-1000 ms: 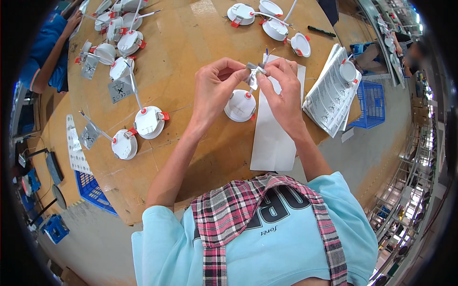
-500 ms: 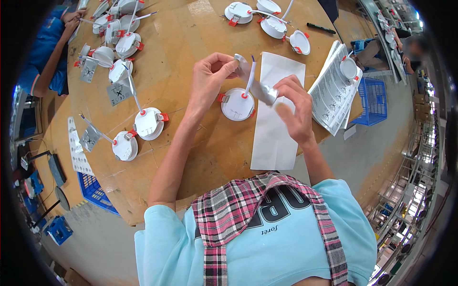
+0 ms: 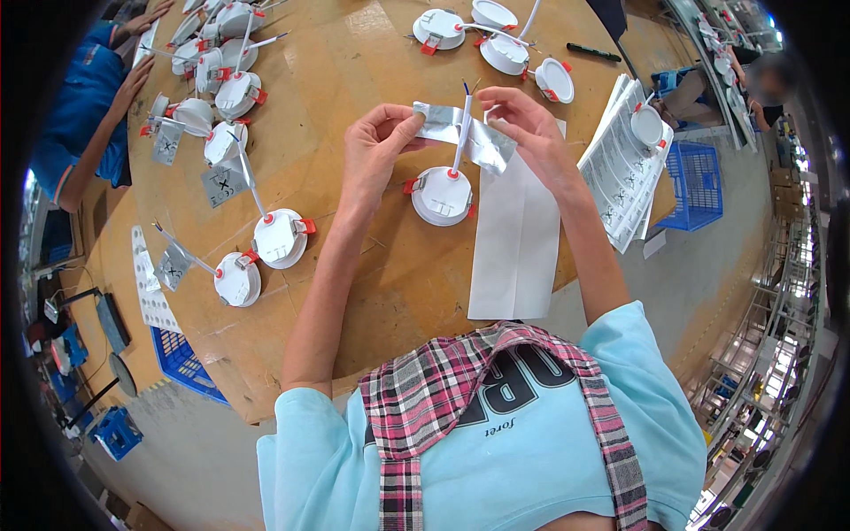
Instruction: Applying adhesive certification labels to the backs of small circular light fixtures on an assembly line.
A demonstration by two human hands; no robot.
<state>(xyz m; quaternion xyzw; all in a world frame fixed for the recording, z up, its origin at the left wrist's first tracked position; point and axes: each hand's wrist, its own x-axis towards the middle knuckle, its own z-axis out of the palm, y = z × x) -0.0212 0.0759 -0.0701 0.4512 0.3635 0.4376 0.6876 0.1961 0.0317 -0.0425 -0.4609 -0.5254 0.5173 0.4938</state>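
A silver foil label [image 3: 489, 149] stretches between my hands, behind the white cable [image 3: 464, 131] of a round white downlight [image 3: 443, 196]. My left hand [image 3: 379, 146] pinches the label's left end between thumb and fingers. At the other end, my right hand [image 3: 536, 142] has its thumb and fingers closed on the edge. The downlight lies on the table with its cable standing up, bare wire tips on top and red-sleeved spring clips at its sides. Beside it, partly under my right hand, lies a creased white paper sheet [image 3: 513, 257].
More downlights [image 3: 282, 237] stand to the left, some with silver labels [image 3: 223, 181] on their cables. Others [image 3: 505, 53] sit at the far side near a black marker [image 3: 593, 52]. Printed label sheets [image 3: 620, 168] lie at right. A person in blue [image 3: 84, 111] works at far left.
The label has turned and now spreads flatter across the cable. My right hand has moved up and away from me, while my left hand has shifted slightly left.
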